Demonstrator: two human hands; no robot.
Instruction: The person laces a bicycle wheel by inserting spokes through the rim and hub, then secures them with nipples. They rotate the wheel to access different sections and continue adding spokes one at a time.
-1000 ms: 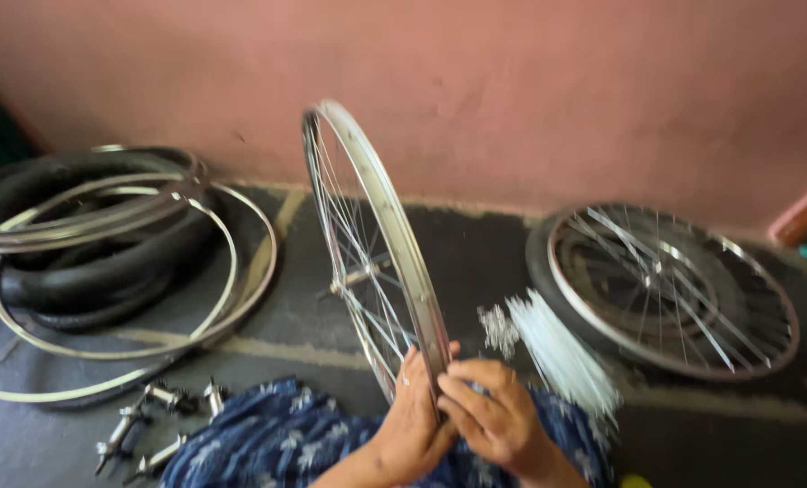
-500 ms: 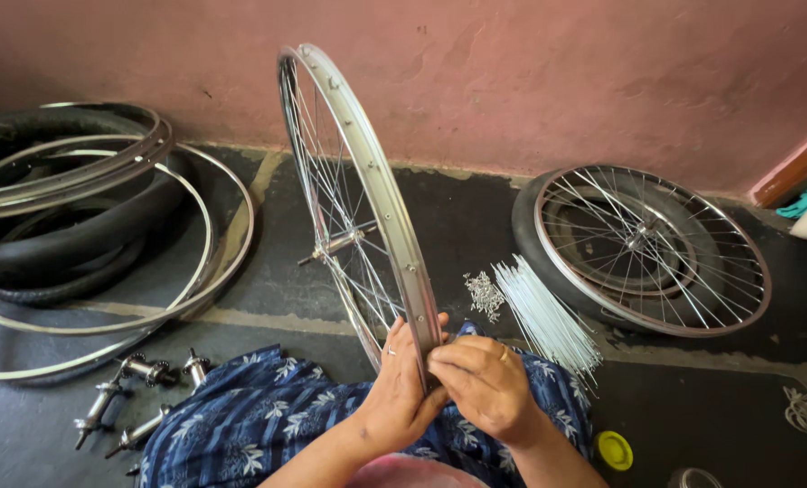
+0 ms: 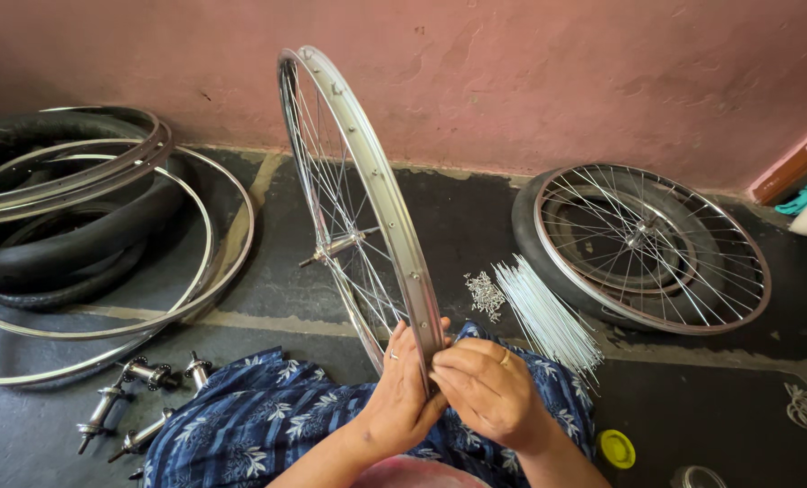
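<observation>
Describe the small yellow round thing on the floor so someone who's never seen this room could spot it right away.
Start at the blue flowered cloth over the person's lap, then look past its right edge to the dark floor. The yellow cap lies flat there, just beyond the right hand. It is the only bright yellow thing among grey metal spokes and rims.

Your left hand [image 3: 401, 398] and right hand [image 3: 486, 393] cover the bottom of the upright silver spoked bicycle rim [image 3: 367, 194], so whatever your fingertips pinch there can't be made out. The stacked black tyres and bare silver rims [image 3: 78, 226] run off the left edge. The small round metal thing [image 3: 697, 477] gets cropped at the bottom.
</observation>
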